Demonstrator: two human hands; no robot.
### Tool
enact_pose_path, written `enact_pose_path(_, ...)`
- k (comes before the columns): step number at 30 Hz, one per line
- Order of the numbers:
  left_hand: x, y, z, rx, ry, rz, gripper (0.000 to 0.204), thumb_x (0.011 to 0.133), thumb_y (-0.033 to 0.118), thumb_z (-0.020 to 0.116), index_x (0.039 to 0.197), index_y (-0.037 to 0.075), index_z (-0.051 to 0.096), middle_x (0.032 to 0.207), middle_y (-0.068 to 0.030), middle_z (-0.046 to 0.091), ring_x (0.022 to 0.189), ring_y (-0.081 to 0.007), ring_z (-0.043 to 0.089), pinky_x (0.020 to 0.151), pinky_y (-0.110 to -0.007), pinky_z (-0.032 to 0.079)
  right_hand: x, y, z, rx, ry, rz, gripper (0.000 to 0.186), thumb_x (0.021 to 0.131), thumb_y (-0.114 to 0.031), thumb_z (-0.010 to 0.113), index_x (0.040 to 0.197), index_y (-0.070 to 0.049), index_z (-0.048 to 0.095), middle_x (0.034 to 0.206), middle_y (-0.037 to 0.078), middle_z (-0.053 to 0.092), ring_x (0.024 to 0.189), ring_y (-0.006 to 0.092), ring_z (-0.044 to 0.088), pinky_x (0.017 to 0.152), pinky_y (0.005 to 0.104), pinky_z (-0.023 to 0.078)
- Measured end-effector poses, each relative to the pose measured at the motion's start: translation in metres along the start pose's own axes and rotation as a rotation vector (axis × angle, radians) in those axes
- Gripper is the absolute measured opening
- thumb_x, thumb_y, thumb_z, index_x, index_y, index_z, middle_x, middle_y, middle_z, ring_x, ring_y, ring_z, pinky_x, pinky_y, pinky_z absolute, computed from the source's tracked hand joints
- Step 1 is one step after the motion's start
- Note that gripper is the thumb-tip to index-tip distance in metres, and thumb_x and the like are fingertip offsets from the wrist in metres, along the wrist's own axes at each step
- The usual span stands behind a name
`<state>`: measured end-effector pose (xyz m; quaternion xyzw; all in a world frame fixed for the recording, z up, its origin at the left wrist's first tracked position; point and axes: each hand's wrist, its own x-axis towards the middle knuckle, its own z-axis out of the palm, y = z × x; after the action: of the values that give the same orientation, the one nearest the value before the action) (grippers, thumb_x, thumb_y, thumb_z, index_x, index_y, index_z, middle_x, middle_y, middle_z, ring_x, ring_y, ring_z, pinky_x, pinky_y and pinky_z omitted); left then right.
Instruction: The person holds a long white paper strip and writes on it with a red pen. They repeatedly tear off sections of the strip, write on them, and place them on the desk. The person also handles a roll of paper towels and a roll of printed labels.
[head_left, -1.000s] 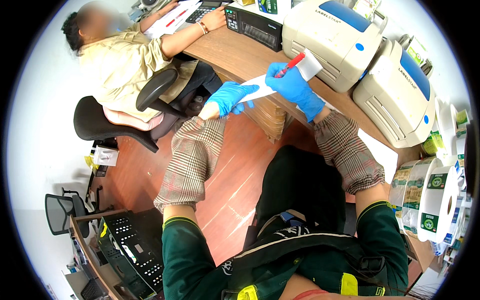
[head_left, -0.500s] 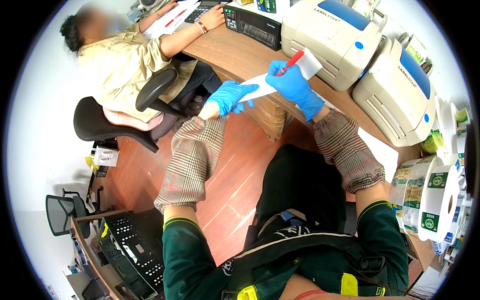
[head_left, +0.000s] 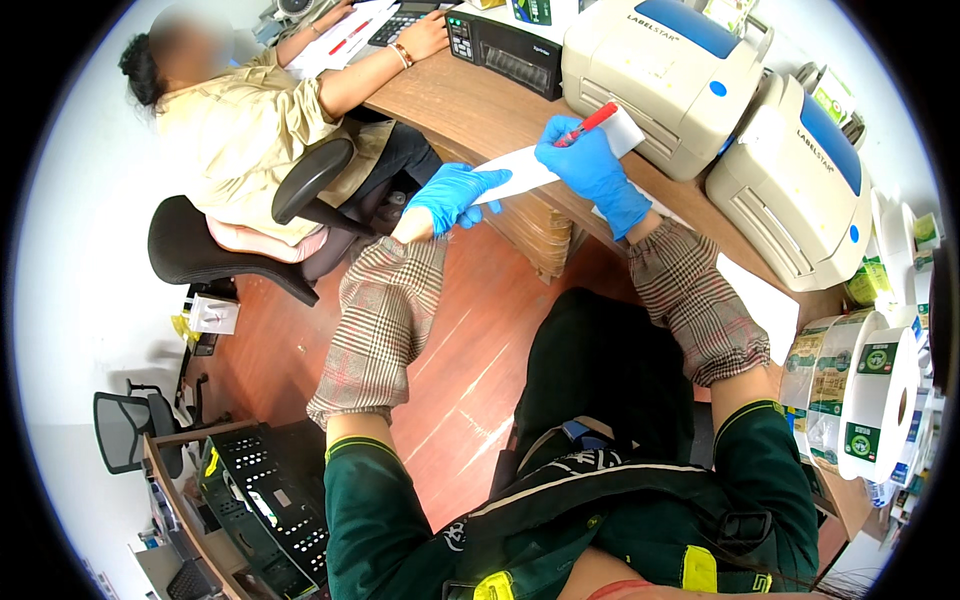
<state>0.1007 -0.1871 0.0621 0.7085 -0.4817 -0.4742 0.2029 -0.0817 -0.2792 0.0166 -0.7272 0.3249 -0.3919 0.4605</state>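
My left hand (head_left: 455,196), in a blue glove, grips the lower left end of a white strip of paper (head_left: 523,168) at the edge of the wooden desk (head_left: 448,110). My right hand (head_left: 590,170), also gloved in blue, is closed around a red pen (head_left: 592,121) over the paper's right part. The pen's tip is hidden by my fingers. Just behind the paper stands a beige label printer (head_left: 655,80).
A co-worker (head_left: 245,150) sits at left on a black chair (head_left: 215,265). A second beige printer (head_left: 760,220), a black device (head_left: 500,65) and label rolls (head_left: 875,390) stand around my right and front. An empty mesh chair (head_left: 125,430) and black perforated panel (head_left: 260,500) are lower left.
My right hand has shifted slightly upward with the pen, which is tilted a little differently. My left hand stays nearly in place on the paper.
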Motion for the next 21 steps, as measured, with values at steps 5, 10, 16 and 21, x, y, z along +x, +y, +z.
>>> enact_pose_path(5, -0.0021, 0.0028, -0.0001, 0.003, -0.018, -0.012, 0.053, 0.085, 0.05, 0.06, 0.084, -0.003, 0.068, 0.07, -0.0079, 0.063, 0.049, -0.0116, 0.048, 0.047, -0.025, 0.042, 0.0007, 0.0023, -0.0008, -0.048, -0.034, 0.036, 0.012, 0.076, -0.01, 0.063, 0.068, -0.005, 0.056, 0.059, -0.001, 0.052, 0.057, 0.0053, 0.047, 0.053, 0.0239, 0.041)
enact_pose_path(10, -0.0088, 0.0093, -0.0001, 0.025, -0.014, -0.02, 0.053, 0.085, 0.05, 0.059, 0.085, -0.002, 0.068, 0.072, -0.008, 0.064, 0.05, -0.0118, 0.049, 0.047, -0.025, 0.044, 0.0001, 0.0031, -0.0001, 0.001, 0.021, 0.023, 0.019, 0.073, -0.02, 0.065, 0.066, -0.006, 0.055, 0.057, 0.005, 0.054, 0.054, 0.011, 0.05, 0.052, 0.0285, 0.044)
enact_pose_path(16, -0.0069, 0.0103, -0.0007, 0.057, -0.026, -0.059, 0.053, 0.086, 0.05, 0.059, 0.091, -0.002, 0.068, 0.075, -0.0073, 0.065, 0.051, -0.0116, 0.05, 0.049, -0.024, 0.045, 0.0008, 0.0028, 0.0002, -0.074, 0.024, 0.007, 0.019, 0.073, -0.02, 0.065, 0.065, -0.006, 0.055, 0.057, 0.007, 0.055, 0.054, 0.012, 0.052, 0.052, 0.0289, 0.044)
enact_pose_path(21, -0.0082, 0.0097, -0.001, 0.052, -0.02, -0.022, 0.052, 0.086, 0.05, 0.059, 0.088, -0.001, 0.068, 0.072, -0.007, 0.063, 0.051, -0.0111, 0.05, 0.049, -0.024, 0.045, 0.0002, 0.002, -0.0004, -0.006, 0.069, 0.011, 0.018, 0.074, -0.016, 0.066, 0.065, -0.005, 0.055, 0.057, 0.004, 0.055, 0.054, 0.0104, 0.052, 0.053, 0.0275, 0.044)
